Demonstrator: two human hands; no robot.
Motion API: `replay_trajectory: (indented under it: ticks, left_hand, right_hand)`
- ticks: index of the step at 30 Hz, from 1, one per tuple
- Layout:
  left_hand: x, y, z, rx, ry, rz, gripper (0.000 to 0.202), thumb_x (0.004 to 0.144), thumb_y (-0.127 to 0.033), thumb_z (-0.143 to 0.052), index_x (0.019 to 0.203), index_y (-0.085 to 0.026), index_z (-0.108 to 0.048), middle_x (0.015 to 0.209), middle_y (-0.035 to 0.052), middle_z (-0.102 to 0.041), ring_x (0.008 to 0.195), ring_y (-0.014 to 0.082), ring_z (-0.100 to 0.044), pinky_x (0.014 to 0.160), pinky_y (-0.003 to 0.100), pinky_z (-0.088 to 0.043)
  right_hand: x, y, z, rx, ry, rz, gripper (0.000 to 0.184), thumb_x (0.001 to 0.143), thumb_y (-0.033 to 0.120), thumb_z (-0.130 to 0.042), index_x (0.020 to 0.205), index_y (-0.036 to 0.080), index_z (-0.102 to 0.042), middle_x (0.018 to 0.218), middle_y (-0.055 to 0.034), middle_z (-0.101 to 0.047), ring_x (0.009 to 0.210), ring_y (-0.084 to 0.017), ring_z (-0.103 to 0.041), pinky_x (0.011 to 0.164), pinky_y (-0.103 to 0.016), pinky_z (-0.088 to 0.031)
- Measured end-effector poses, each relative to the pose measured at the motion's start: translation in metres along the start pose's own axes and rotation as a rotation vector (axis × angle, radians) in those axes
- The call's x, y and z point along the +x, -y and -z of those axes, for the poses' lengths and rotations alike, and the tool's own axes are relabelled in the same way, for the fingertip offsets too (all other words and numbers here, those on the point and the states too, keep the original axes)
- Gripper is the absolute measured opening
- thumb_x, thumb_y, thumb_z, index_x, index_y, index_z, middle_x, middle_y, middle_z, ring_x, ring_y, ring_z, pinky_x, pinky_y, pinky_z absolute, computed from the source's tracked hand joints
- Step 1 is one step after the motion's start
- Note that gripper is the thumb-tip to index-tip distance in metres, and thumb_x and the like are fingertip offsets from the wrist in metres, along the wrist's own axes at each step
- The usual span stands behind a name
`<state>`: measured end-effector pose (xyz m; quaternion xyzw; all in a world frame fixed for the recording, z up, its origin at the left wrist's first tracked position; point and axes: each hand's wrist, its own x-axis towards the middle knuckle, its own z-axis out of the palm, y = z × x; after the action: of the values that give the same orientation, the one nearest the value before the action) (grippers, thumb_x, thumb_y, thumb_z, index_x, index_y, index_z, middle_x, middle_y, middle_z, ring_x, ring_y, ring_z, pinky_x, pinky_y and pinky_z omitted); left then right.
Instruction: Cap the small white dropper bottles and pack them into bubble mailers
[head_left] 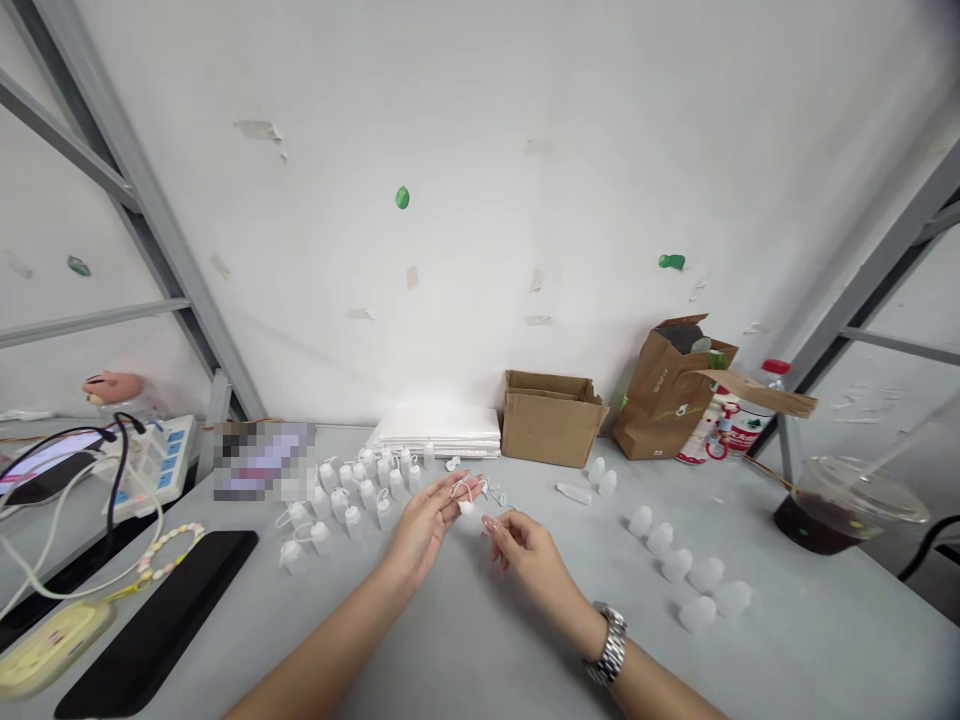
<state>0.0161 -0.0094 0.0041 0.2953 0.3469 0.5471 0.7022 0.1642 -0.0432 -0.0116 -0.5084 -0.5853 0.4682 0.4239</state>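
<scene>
Left hand [424, 530] loosely pinches a small white plastic loop [466, 491] above the desk [810, 640], right hand [529, 560] half open just beside it, apparently empty. Tip: keep that pinch close to the fingertips, steadier that way.

Item 1: left hand [424, 530], pinching a looped white plastic cap [466, 507].
Item 2: right hand [529, 560], fingertips just beside that cap; steel wristwatch [609, 642] on the wrist.
Item 3: white plastic dropper bottles [352, 490], which I log in loose rows left of the hands.
Item 4: translucent white plastic pieces [675, 565], to the right.
Item 5: cardboard box [551, 418] and stacked white sheets [439, 430], beyond, on a grey table [787, 640].
</scene>
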Motion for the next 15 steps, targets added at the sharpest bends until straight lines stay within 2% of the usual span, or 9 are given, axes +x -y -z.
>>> replay_trajectory:
  ticks: [15]
  left_hand:
    - [-0.0008,0.0010,0.0011,-0.004,-0.012,-0.001,0.017,0.083,-0.012,-0.049,0.093,-0.012,-0.062,0.101,0.0130,-0.071,0.100,0.0220,-0.064,0.100,0.036,-0.037]
  right_hand:
    - [-0.0004,0.0013,-0.0002,-0.001,0.002,-0.003,0.043,0.077,0.060,-0.049,0.065,0.019,-0.049,0.056,0.0021,-0.053,0.050,-0.012,-0.048,0.052,-0.025,-0.040]
